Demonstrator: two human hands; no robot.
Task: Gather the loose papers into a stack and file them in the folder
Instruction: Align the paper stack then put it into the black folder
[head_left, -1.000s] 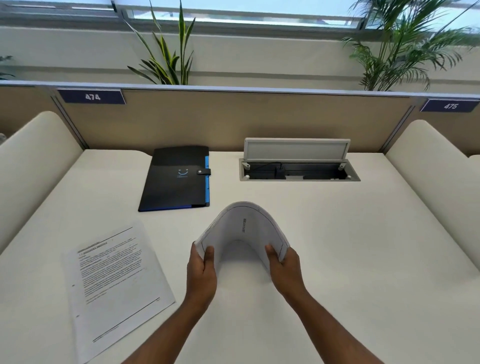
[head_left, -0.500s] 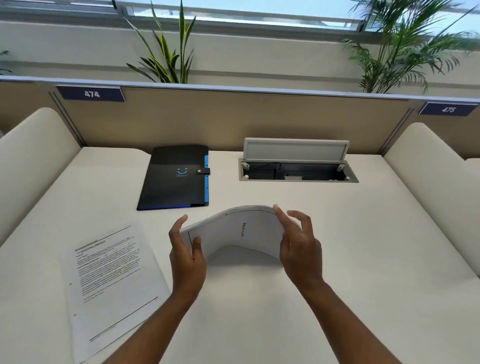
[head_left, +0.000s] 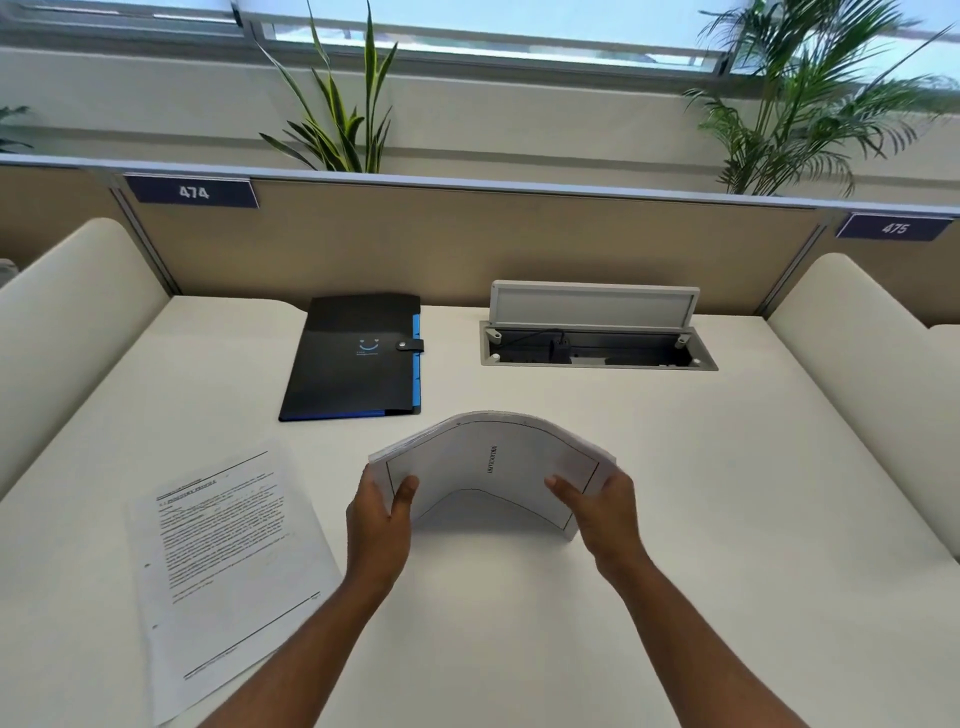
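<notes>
While the stack (head_left: 493, 467) arches above the desk (head_left: 727, 467), we grip its ends: left hand (head_left: 376, 525) and right hand (head_left: 605, 512), fingers closed on the paper. A loose sheet (head_left: 228, 561) lies left; the shut folder (head_left: 353, 358) lies beyond.

Bare white desk (head_left: 727, 519) lies open to my right; the printed loose sheet (head_left: 228, 566) and closed black folder (head_left: 358, 358) crowd my left.

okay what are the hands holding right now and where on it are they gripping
Both hands hold one bowed sheaf of papers by its two short ends: the left hand grips the left end, the right hand the right end, so the middle arches upward.
</notes>
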